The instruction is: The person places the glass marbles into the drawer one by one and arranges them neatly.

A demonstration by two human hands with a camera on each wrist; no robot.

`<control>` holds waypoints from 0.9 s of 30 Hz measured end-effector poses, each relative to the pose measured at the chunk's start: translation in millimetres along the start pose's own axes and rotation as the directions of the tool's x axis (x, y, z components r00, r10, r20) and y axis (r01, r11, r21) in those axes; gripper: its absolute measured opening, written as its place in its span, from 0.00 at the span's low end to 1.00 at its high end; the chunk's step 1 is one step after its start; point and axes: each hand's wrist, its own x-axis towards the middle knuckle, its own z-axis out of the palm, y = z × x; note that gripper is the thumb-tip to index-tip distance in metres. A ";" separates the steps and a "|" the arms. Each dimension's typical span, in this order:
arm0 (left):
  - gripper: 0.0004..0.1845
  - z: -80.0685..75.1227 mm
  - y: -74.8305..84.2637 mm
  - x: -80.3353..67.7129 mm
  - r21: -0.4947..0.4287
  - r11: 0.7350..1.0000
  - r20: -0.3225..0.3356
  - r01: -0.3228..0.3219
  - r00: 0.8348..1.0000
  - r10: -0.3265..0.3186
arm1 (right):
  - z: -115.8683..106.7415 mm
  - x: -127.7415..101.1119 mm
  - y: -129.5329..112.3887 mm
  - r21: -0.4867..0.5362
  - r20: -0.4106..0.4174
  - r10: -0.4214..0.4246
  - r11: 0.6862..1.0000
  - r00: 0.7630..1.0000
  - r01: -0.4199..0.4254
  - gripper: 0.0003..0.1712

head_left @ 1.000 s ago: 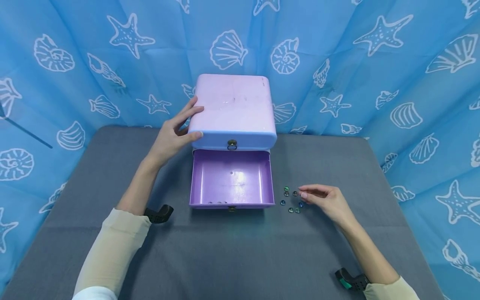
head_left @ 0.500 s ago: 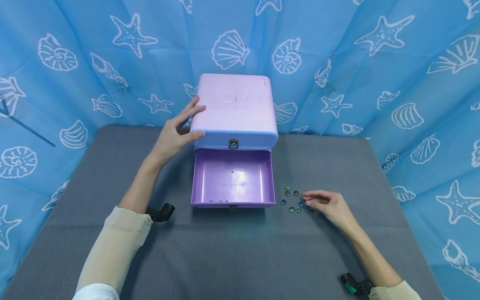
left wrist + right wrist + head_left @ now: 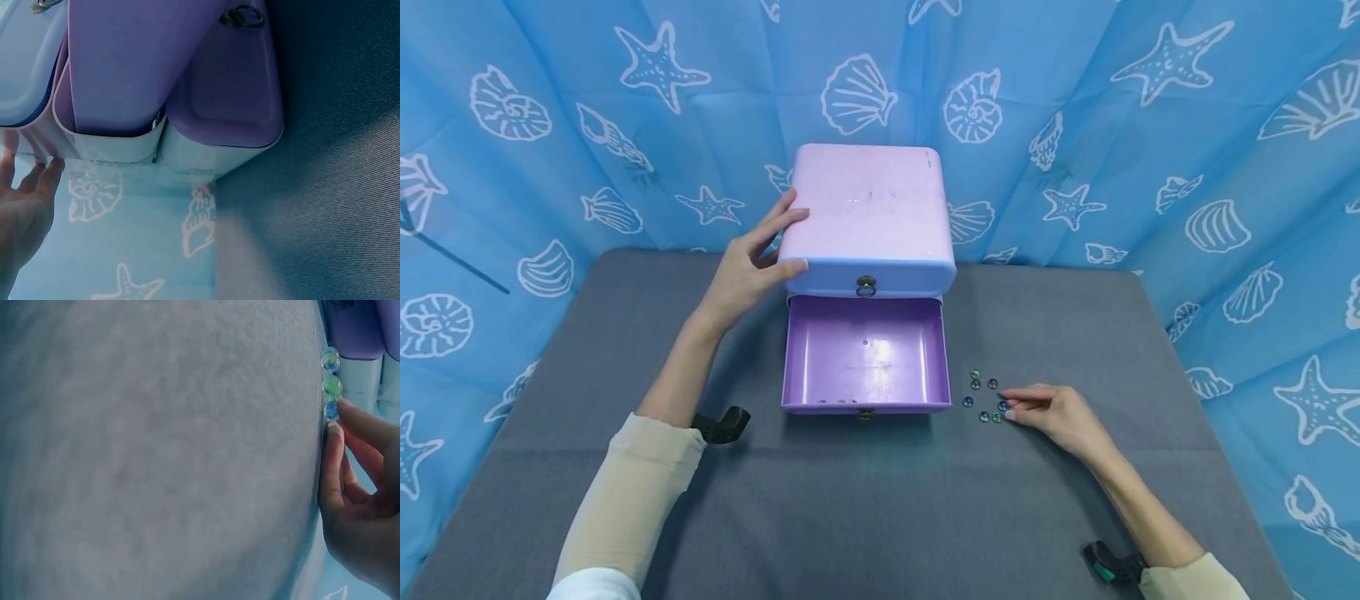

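A small drawer cabinet (image 3: 868,200) with a pink top and blue upper drawer stands toward the back of the table. My left hand (image 3: 741,271) rests spread on its left side, thumb at the front edge and fingertips on the top. Below, a purple drawer (image 3: 865,350) is pulled out, with a few marbles (image 3: 841,402) lying along its front wall. To the right, several glass marbles (image 3: 984,416) lie loosely grouped on the cloth. My right hand (image 3: 1056,417) pinches a blue marble (image 3: 331,410) at the group's right side between thumb and fingertip.
Grey cloth (image 3: 880,508) covers the table. A blue curtain (image 3: 1030,50) printed with shells and starfish hangs behind and at both sides. Another purple drawer (image 3: 234,87), with a ring handle, sits pushed in beneath the open one, as the left wrist view shows.
My right hand has drawn back slightly from the upper marbles, then come down onto the blue marble, its fingertips closing. The left hand stays on the cabinet.
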 end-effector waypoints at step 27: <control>0.34 1.3 0.4 -0.8 -0.021 1.000 -0.002 -0.007 1.000 0.007 | -0.2 5.6 0.3 -0.018 0.015 -0.033 0.999 0.999 0.034 0.13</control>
